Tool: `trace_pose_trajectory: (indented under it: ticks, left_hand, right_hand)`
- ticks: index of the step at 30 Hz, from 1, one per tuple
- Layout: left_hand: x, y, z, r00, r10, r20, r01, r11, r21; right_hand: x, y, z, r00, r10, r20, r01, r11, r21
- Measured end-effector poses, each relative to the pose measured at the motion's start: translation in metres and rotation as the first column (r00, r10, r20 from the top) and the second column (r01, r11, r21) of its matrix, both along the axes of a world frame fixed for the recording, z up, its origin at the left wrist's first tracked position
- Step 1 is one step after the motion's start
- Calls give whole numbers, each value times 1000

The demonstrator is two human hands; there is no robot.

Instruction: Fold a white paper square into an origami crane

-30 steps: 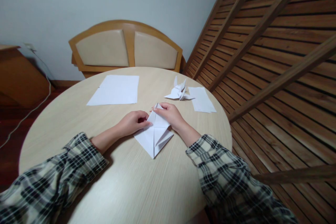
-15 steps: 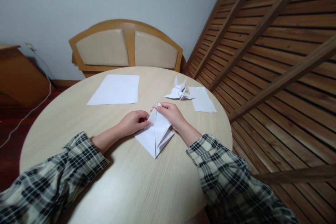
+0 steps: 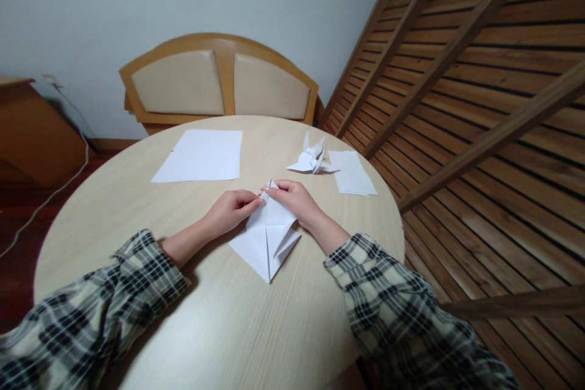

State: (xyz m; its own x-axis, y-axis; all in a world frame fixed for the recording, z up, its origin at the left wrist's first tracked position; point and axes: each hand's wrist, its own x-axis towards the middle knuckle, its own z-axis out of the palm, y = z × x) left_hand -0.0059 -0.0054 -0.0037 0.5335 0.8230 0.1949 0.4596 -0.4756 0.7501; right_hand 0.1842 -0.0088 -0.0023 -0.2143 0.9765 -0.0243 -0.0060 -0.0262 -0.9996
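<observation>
A sheet of white paper, folded into a kite-like shape with a centre crease and loose flaps on its right side, lies before me on the round table. My left hand pinches its upper left edge near the far tip, thumb on top. On the other side, my right hand is closed on the upper right edge, its thumb close to the same tip. The fingers beneath the paper are hidden. Beyond my right hand stands a folded paper crane.
White paper sheets lie at the table's far left. Smaller white paper pieces rest at the right, touching or close to the crane. A headboard stands behind the table, and a slatted wooden panel leans along the right side.
My left hand has moved up and slightly right along the paper's edge towards the tip. The folded paper has shifted slightly left and towards me. My right hand stays on it.
</observation>
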Motion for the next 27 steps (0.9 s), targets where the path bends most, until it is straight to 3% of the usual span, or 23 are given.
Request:
trace_pose_trajectory:
  ticks: [8,20,27]
  left_hand:
    - [1,-3,0,1000,3,-23,0,994,113]
    - [1,-2,2,992,15,-125,13,975,220]
    - [1,-1,-1,991,11,-133,23,967,254]
  right_hand:
    - [3,1,-3,996,-5,91,0,998,60]
    - [3,5,-6,999,-37,-5,37,998,53]
    - [2,6,-6,989,-85,-122,83,996,-28]
